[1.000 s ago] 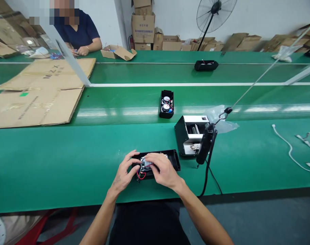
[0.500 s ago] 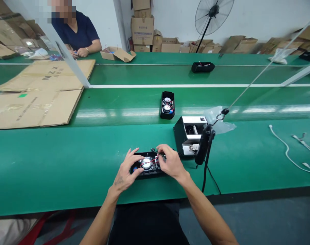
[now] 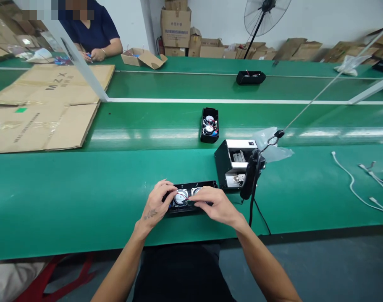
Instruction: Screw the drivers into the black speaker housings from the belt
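A black speaker housing [image 3: 183, 210] lies open side up on the green bench, long side towards me. Two round silver speaker drivers [image 3: 180, 197] sit in it, the right one partly covered by my fingers. My left hand [image 3: 158, 200] is over the housing's left end, thumb and fingers pinched on a thin red wire [image 3: 184, 196] that crosses the left driver. Coming from the right, my right hand [image 3: 217, 204] pinches a small dark-green circuit board [image 3: 189, 201] between the drivers; most of the board is hidden.
A black-and-silver machine [image 3: 235, 165] stands right of the housing, a hanging black electric screwdriver [image 3: 250, 176] before it. Another open speaker housing [image 3: 209, 126] lies beyond. Flattened cardboard [image 3: 53, 126] is at left, white cables [image 3: 352, 180] at right. A person [image 3: 93, 33] sits across.
My right hand has brought the small circuit board down and left, between the drivers. My left hand's fingers have closed from a wide spread over the left driver to a pinch.
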Motion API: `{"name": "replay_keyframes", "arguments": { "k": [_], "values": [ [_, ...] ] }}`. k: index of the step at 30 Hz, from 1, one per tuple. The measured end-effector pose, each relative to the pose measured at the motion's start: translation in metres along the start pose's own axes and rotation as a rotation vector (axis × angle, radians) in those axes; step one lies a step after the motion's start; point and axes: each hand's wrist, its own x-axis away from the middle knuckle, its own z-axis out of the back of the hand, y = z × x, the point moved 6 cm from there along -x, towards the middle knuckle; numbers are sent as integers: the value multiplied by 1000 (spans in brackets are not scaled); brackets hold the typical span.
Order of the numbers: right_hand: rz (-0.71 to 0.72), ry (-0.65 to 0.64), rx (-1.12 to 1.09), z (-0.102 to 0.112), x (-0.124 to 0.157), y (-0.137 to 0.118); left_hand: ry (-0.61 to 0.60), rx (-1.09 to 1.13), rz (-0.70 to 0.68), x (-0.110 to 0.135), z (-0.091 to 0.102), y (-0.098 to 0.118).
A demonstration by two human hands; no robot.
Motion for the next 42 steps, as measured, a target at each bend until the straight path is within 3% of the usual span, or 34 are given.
{"name": "replay_keyframes", "arguments": {
  "k": [2,5,10,16,20,25,28,34,38,42],
  "values": [
    [101,-61,291,-11,2,-11,-23,-57,-55,3,3,9],
    [118,-197,575,-30,4,-13,-134,-180,-151,12,1,24],
    [99,-287,595,-44,2,-10,-380,-454,-184,28,-17,25],
    [51,-254,526,-43,3,-5,-362,-455,-207,31,-22,17],
    [-2,-139,432,-40,4,1,-345,-402,-257,33,-17,23],
    [-168,279,69,-8,2,9,-311,-369,-213,32,-10,23],
    [-222,353,-80,2,2,12,-301,-386,-171,30,-10,19],
    [27,23,170,-22,6,-1,-316,-348,-149,26,-15,16],
    [22,-149,396,-38,5,-1,-385,-396,-155,28,-23,12],
    [7,-270,469,-45,0,-5,-395,-403,-151,29,-26,8]
  ]
}}
